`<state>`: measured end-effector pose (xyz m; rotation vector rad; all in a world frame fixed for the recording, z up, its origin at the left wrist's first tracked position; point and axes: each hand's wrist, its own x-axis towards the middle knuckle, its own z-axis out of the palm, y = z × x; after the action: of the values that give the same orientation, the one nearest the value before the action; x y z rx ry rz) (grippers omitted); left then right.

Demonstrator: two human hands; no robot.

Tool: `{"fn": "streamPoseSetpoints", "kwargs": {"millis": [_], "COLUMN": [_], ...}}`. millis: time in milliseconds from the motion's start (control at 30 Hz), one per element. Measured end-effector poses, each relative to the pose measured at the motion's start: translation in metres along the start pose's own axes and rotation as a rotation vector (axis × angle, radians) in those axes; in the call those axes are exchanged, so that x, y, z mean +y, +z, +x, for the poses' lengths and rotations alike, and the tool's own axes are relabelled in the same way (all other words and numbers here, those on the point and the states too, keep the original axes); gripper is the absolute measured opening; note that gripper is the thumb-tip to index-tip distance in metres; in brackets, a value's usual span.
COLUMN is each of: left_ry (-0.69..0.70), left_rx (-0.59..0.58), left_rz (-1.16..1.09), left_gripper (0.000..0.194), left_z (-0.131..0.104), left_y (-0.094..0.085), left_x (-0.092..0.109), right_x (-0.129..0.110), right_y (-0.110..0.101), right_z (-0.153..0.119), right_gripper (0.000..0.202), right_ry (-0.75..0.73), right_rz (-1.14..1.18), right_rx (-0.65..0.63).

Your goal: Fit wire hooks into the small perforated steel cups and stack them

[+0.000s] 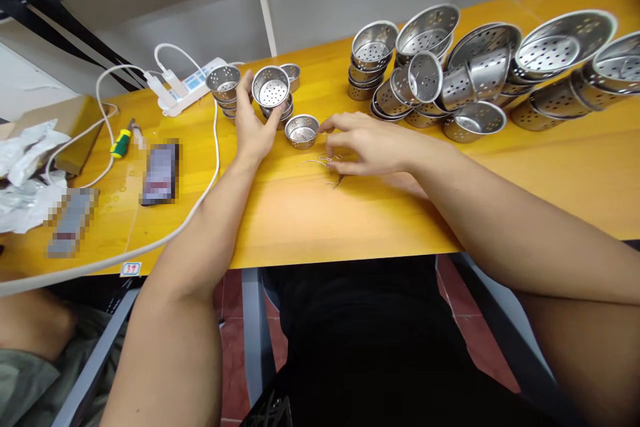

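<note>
My left hand [254,121] has its thumb and fingers around a small perforated steel cup [271,88], which sits at the top of a short stack of similar cups. A lower perforated cup [302,132] stands upright on the table between my two hands. Beside it, my right hand [364,141] is held palm down with its fingers bent and apart from the thumb. Its fingertips come close to that cup's rim; whether they touch is unclear. Thin bent wires [320,161] lie beneath and beside the right thumb.
Stacks of perforated cups [374,47] and larger perforated bowls [550,53] fill the back right. Another cup stack [223,83] stands by a white power strip [193,88]. Leftward lie a phone [160,173], a green-yellow screwdriver [121,143] and a long white cable [200,203].
</note>
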<state>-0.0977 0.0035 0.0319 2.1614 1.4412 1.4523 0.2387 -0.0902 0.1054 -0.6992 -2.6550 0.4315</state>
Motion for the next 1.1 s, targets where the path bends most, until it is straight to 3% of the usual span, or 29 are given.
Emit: {"fn": "streamPoseSetpoints", "kwargs": {"millis": [133,300,500,567,800,900,1000,1100], "left_ry": [-0.045,-0.056,-0.079,-0.082,-0.120,-0.115,-0.012,0.213], "left_rx": [-0.020,-0.071,-0.040,-0.013,-0.028,-0.071,-0.075,-0.094], "left_rz": [-0.013,-0.024,0.003,0.018,0.017,0.027,0.045,0.043], "left_gripper": [0.113,0.119,0.114,0.107,0.096,0.102,0.116,0.111], "left_z": [0.001,-0.001,0.002,0.003,0.002,-0.001,-0.004,-0.008], "left_y": [0.008,0.008,0.004,0.003,-0.002,-0.008,-0.015,-0.016], "left_x": [-0.015,-0.024,-0.022,-0.019,0.004,0.024,0.048,0.066], "right_x": [0.003,0.004,-0.002,0.000,0.013,0.014,0.012,0.010], "right_y": [0.000,0.000,0.014,0.022,0.034,0.034,0.034,0.030], "right_z": [0.000,0.000,0.010,0.014,0.022,0.024,0.026,0.027], "right_gripper": [0.019,0.032,0.052,0.053,0.047,0.039,0.033,0.030], "right_ry": [-0.006,0.000,0.056,0.021,-0.023,-0.014,0.051,0.123], "right_rz": [-0.030,-0.053,-0.023,-0.039,-0.080,-0.108,-0.125,-0.147], "right_rx": [-0.030,-0.067,0.147,0.152,0.094,0.101,0.146,0.284]}}
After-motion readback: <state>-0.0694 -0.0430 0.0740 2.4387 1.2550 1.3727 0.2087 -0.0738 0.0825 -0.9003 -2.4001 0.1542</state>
